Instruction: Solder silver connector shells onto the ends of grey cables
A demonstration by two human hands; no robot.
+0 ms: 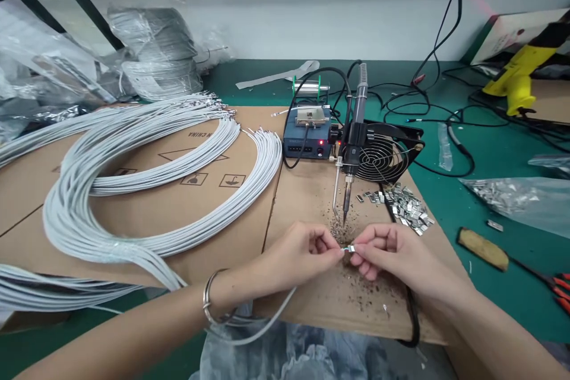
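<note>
Pinched a small silver connector between the thumb and fingers of the right hand, remaining fingers curled in below. Gripped thin wires at the near side of it with the left hand, thumb pressed to forefinger, a hint of green showing in the short gap between the hands. Could not make out the join itself, too small to tell. Held this just on the near side of the soldering iron and its tip, over a cardboard sheet strewn with dark crumbs. Wore a metal bracelet on the left wrist, with a pale cable looping beneath that forearm. Saw a slim metal tube pointing down beside the iron, a round black fan behind, and a blue box with a lit red lamp to the left. Saw a heap of loose silver pieces beyond the right hand. Had bundles of white cables curving across the cardboard on the left, with plastic-wrapped coils farther back. Noted a clear bag, a tan block and a yellow tool over on the green mat.
</note>
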